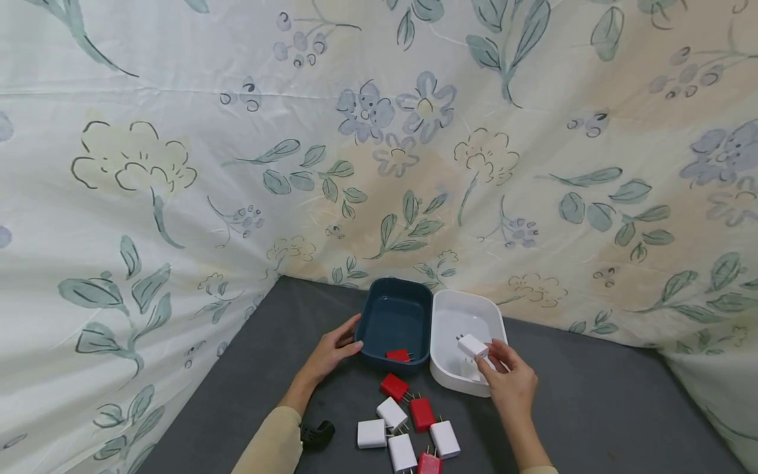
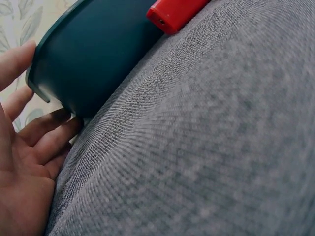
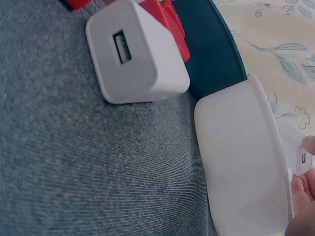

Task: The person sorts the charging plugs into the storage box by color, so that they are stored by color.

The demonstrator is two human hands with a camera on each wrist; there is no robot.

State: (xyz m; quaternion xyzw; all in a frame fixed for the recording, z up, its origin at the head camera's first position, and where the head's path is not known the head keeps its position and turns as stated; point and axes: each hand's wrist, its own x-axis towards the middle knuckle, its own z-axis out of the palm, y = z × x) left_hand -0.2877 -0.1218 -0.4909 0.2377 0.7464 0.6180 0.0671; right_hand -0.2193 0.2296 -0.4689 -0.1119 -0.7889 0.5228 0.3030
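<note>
My right hand (image 1: pixel 512 384) pinches a white USB wall charger (image 1: pixel 472 345) between thumb and fingers over the white bin (image 1: pixel 498 317), its prongs toward the left. Another white charger (image 1: pixel 470 370) lies inside that bin, partly hidden. At the dark blue bin (image 1: pixel 365 309), my left hand (image 1: pixel 329 350) holds the near left corner, thumb by the rim and bent fingers along the outer side. One red charger (image 1: pixel 398 355) lies in the blue bin. In front of the bins are loose chargers, some red (image 1: pixel 422 414), some white (image 1: pixel 371 434).
The two bins stand side by side on a dark grey cloth-covered table (image 1: pixel 568 395). A black curved object (image 1: pixel 318 436) lies beside my left forearm. Floral fabric (image 1: pixel 379 197) hangs behind the table and along its sides.
</note>
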